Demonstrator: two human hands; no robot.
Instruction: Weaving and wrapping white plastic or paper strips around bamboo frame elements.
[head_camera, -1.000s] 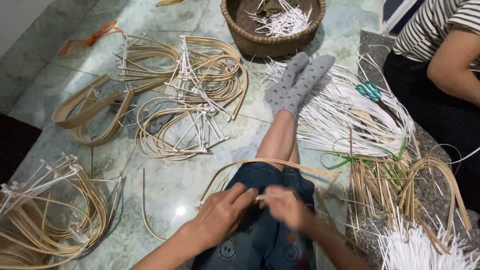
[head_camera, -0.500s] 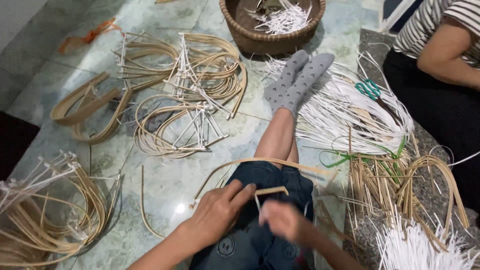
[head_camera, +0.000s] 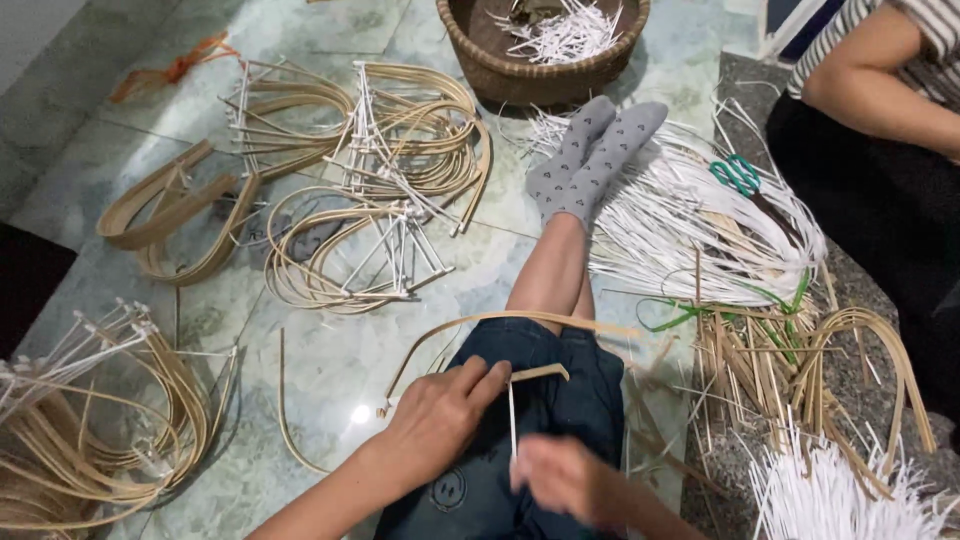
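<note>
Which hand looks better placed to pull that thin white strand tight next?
Probably the right hand: it sits at the lower end of the white strand, seemingly pinching it. The left hand is busy pressing the curved bamboo strip over the lap.

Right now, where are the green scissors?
In the head view, the green scissors lie upper right on the white strips, right of the grey socks.

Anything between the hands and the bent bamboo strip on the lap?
Nothing visible. The left hand already pinches the bamboo strip at its end, and the right hand, blurred, holds a thin white strip upright against it.
</note>
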